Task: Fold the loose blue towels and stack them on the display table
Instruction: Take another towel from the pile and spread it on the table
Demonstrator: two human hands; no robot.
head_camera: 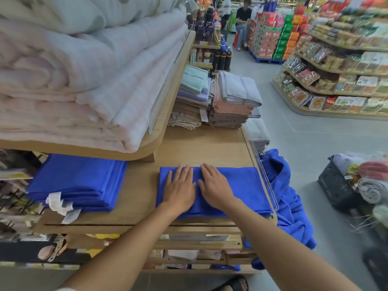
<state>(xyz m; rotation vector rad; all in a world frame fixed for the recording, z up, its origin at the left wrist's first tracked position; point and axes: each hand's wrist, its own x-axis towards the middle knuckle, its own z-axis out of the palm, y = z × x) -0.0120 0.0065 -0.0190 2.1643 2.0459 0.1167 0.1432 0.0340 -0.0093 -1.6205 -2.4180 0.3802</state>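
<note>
Two hands, my left (179, 189) and right (215, 185), press flat with fingers spread on a folded towel (241, 185) at the tabletop's (142, 190) right edge; a folded stack (77, 181) lies toward its left edge, loose towels (287, 196) hanging off the right.

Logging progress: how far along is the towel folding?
Done: a stack of folded blue towels sits left on the display table. In hand: left hand and right hand press flat on one folded towel. Left: loose blue towels hang off its right edge.
</note>
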